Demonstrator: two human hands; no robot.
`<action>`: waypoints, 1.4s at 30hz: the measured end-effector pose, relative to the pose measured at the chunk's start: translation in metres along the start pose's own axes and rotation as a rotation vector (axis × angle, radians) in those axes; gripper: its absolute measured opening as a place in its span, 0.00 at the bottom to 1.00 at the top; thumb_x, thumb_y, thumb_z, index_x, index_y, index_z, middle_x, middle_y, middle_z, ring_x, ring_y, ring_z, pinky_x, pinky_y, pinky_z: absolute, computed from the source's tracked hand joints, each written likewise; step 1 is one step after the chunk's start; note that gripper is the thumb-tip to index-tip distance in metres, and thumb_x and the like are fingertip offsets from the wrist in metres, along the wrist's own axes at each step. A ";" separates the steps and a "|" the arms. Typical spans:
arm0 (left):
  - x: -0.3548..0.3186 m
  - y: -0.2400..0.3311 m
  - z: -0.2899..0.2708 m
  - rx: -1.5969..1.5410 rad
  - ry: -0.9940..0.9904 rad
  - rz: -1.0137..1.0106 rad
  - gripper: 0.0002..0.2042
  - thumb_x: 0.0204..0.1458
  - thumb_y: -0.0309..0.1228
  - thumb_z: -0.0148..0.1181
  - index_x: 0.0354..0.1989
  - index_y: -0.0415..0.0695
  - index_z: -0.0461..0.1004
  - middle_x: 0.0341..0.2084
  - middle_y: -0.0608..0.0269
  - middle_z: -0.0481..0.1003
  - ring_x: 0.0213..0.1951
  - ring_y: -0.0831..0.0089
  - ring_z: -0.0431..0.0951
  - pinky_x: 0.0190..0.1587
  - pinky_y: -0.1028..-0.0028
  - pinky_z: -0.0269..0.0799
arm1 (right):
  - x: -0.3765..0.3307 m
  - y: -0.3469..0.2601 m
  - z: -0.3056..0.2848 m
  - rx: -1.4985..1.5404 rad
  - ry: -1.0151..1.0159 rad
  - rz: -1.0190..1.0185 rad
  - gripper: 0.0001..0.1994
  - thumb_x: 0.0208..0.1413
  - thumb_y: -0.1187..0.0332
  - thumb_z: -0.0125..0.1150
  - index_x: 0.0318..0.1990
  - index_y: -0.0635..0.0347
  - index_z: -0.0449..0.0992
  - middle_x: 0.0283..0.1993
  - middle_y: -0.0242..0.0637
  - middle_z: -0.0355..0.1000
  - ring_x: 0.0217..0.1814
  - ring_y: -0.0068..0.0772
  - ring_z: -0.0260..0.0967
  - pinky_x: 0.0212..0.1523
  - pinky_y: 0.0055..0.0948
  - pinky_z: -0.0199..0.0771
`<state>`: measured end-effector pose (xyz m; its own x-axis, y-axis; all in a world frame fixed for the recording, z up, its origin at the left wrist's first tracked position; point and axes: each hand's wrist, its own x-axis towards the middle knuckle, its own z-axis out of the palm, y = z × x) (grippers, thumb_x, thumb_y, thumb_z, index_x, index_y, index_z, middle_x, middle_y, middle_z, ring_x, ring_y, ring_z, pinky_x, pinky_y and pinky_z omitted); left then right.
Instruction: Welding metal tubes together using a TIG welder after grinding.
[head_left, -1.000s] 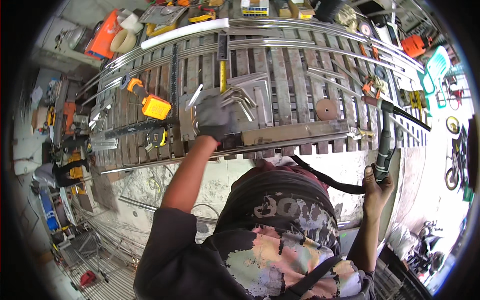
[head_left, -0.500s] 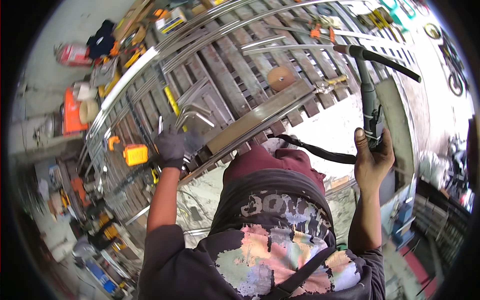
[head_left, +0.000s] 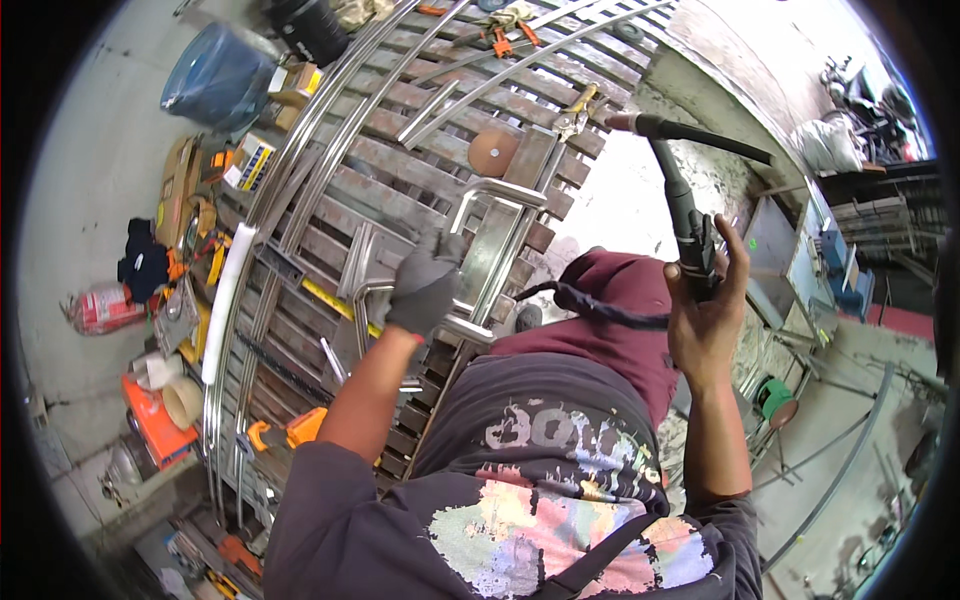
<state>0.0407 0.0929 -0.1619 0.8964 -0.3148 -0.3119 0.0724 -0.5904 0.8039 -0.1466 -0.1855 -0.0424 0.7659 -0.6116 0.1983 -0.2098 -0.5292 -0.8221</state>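
Note:
In my right hand [head_left: 705, 320] is a welding torch [head_left: 678, 195], held upright with its dark neck and tapered tip angled at the top. A dark cable [head_left: 610, 308] hangs from it toward my lap. My left hand [head_left: 425, 285], in a grey glove, is over the slatted bench with its fingers stretched forward, partly blurred. Bent shiny metal tubes lie around it: one U-shaped tube [head_left: 500, 190] beyond its fingers and another bent tube [head_left: 362, 320] beside its wrist. Whether the glove touches either is unclear.
A brown abrasive disc [head_left: 492, 152] and locking pliers [head_left: 578, 112] lie toward the bench's far end. Long metal tubes [head_left: 340, 130] run along its left side with a yellow tape strip [head_left: 325, 300]. An orange tool [head_left: 305, 428] sits near my left elbow. Boxes and a blue bin [head_left: 220, 78] stand beyond.
My left hand has moved right and forward along the bench, and the bent tubes now lie around it. The torch has come left and lower in view; my view has turned.

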 end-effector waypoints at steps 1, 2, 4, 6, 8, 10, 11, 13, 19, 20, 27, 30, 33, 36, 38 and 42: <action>0.006 0.001 0.009 0.104 0.000 -0.019 0.22 0.67 0.48 0.54 0.53 0.40 0.76 0.37 0.42 0.82 0.38 0.44 0.82 0.40 0.52 0.75 | -0.007 -0.002 0.002 -0.002 0.020 0.007 0.36 0.63 0.81 0.65 0.77 0.52 0.57 0.46 0.35 0.76 0.44 0.22 0.70 0.48 0.23 0.70; 0.010 0.001 0.018 0.112 -0.011 -0.006 0.22 0.67 0.48 0.54 0.53 0.40 0.76 0.37 0.42 0.82 0.38 0.44 0.82 0.40 0.52 0.75 | -0.013 -0.005 0.006 -0.043 0.043 0.003 0.37 0.63 0.82 0.64 0.77 0.52 0.57 0.46 0.37 0.76 0.44 0.24 0.71 0.48 0.24 0.71; 0.015 0.002 0.030 0.161 -0.001 0.044 0.25 0.67 0.52 0.53 0.55 0.40 0.76 0.43 0.39 0.82 0.46 0.35 0.80 0.47 0.48 0.75 | -0.018 -0.011 0.012 -0.108 0.066 -0.041 0.38 0.61 0.83 0.63 0.78 0.53 0.57 0.46 0.41 0.76 0.43 0.29 0.74 0.49 0.28 0.74; 0.016 0.005 0.034 0.183 -0.003 0.080 0.26 0.67 0.52 0.53 0.56 0.40 0.76 0.44 0.39 0.82 0.48 0.35 0.80 0.49 0.48 0.75 | -0.025 0.000 0.018 -0.140 0.044 -0.025 0.38 0.62 0.81 0.64 0.78 0.54 0.57 0.47 0.45 0.78 0.45 0.33 0.77 0.48 0.32 0.77; 0.016 0.004 0.033 0.221 -0.055 0.054 0.26 0.67 0.51 0.53 0.58 0.40 0.76 0.47 0.38 0.81 0.50 0.36 0.80 0.52 0.48 0.75 | -0.033 0.009 0.021 -0.075 -0.049 0.077 0.38 0.62 0.80 0.64 0.78 0.56 0.57 0.52 0.53 0.79 0.48 0.45 0.82 0.49 0.40 0.81; 0.011 0.005 0.033 0.258 -0.028 0.098 0.25 0.67 0.50 0.53 0.58 0.40 0.76 0.46 0.38 0.81 0.50 0.36 0.80 0.52 0.48 0.75 | -0.036 0.028 0.028 -0.118 -0.062 0.061 0.39 0.61 0.82 0.63 0.78 0.52 0.56 0.55 0.57 0.78 0.51 0.56 0.81 0.49 0.44 0.82; 0.010 0.008 0.034 0.284 0.006 0.144 0.25 0.67 0.50 0.54 0.58 0.40 0.76 0.46 0.38 0.81 0.50 0.36 0.80 0.52 0.48 0.75 | -0.036 0.035 0.029 -0.098 -0.096 0.108 0.40 0.60 0.83 0.63 0.79 0.51 0.56 0.57 0.58 0.77 0.53 0.58 0.81 0.50 0.45 0.82; 0.008 0.005 0.035 0.335 -0.023 0.069 0.23 0.66 0.49 0.55 0.55 0.40 0.76 0.44 0.38 0.81 0.48 0.36 0.81 0.51 0.48 0.75 | -0.030 0.045 0.034 -0.122 -0.107 0.110 0.40 0.60 0.83 0.62 0.79 0.50 0.56 0.57 0.58 0.77 0.54 0.58 0.81 0.50 0.45 0.82; 0.002 0.019 0.044 0.351 0.075 -0.015 0.19 0.67 0.48 0.56 0.46 0.42 0.76 0.39 0.39 0.81 0.43 0.38 0.81 0.42 0.48 0.76 | -0.008 0.087 0.048 -0.040 -0.133 0.030 0.39 0.62 0.82 0.62 0.79 0.50 0.56 0.54 0.56 0.79 0.51 0.52 0.82 0.48 0.44 0.82; 0.002 0.012 0.042 0.440 0.114 0.201 0.18 0.67 0.46 0.57 0.45 0.42 0.76 0.37 0.41 0.81 0.40 0.39 0.81 0.40 0.49 0.76 | -0.002 0.087 0.048 -0.036 -0.125 0.011 0.38 0.63 0.80 0.63 0.79 0.51 0.55 0.55 0.56 0.78 0.53 0.52 0.82 0.49 0.42 0.82; 0.002 0.001 0.041 0.114 0.068 0.074 0.11 0.71 0.37 0.58 0.48 0.40 0.77 0.22 0.70 0.74 0.23 0.84 0.72 0.25 0.76 0.67 | 0.011 0.109 0.067 0.153 -0.107 -0.001 0.32 0.69 0.73 0.61 0.78 0.55 0.59 0.60 0.57 0.77 0.57 0.50 0.81 0.56 0.38 0.79; -0.002 0.014 0.037 -0.079 -0.004 -0.108 0.12 0.71 0.37 0.59 0.49 0.40 0.77 0.23 0.71 0.75 0.24 0.86 0.72 0.25 0.77 0.67 | 0.008 0.106 0.066 0.187 -0.158 -0.012 0.34 0.68 0.76 0.61 0.79 0.55 0.56 0.62 0.59 0.76 0.60 0.53 0.80 0.58 0.40 0.78; 0.002 -0.001 0.031 0.105 0.006 0.014 0.14 0.71 0.39 0.59 0.51 0.39 0.77 0.26 0.64 0.77 0.28 0.76 0.77 0.30 0.71 0.72 | 0.004 0.103 0.065 0.218 -0.200 0.037 0.37 0.67 0.77 0.61 0.80 0.53 0.53 0.61 0.60 0.76 0.61 0.55 0.79 0.58 0.41 0.78; 0.003 -0.012 0.025 0.437 0.026 0.241 0.16 0.71 0.41 0.57 0.54 0.38 0.76 0.32 0.55 0.80 0.34 0.63 0.81 0.37 0.64 0.75 | 0.002 0.101 0.062 0.258 -0.237 0.117 0.39 0.66 0.78 0.61 0.81 0.52 0.51 0.58 0.58 0.78 0.55 0.53 0.80 0.55 0.40 0.78; 0.003 -0.006 0.022 0.503 0.003 0.279 0.18 0.71 0.42 0.56 0.56 0.38 0.75 0.36 0.50 0.82 0.37 0.57 0.83 0.41 0.60 0.76 | -0.001 0.102 0.061 0.311 -0.261 0.215 0.39 0.66 0.78 0.61 0.81 0.53 0.51 0.56 0.56 0.78 0.53 0.50 0.81 0.53 0.39 0.79; -0.002 0.014 0.021 0.402 -0.135 0.124 0.21 0.70 0.44 0.56 0.61 0.40 0.74 0.42 0.43 0.82 0.43 0.46 0.83 0.44 0.57 0.78 | -0.008 0.101 0.062 0.312 -0.255 0.250 0.38 0.66 0.77 0.62 0.80 0.54 0.53 0.54 0.51 0.79 0.49 0.36 0.81 0.51 0.34 0.79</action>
<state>0.0306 0.0698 -0.1610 0.8203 -0.4800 -0.3110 -0.2314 -0.7758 0.5870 -0.1364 -0.1972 -0.1604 0.8481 -0.5132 -0.1319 -0.2442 -0.1577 -0.9568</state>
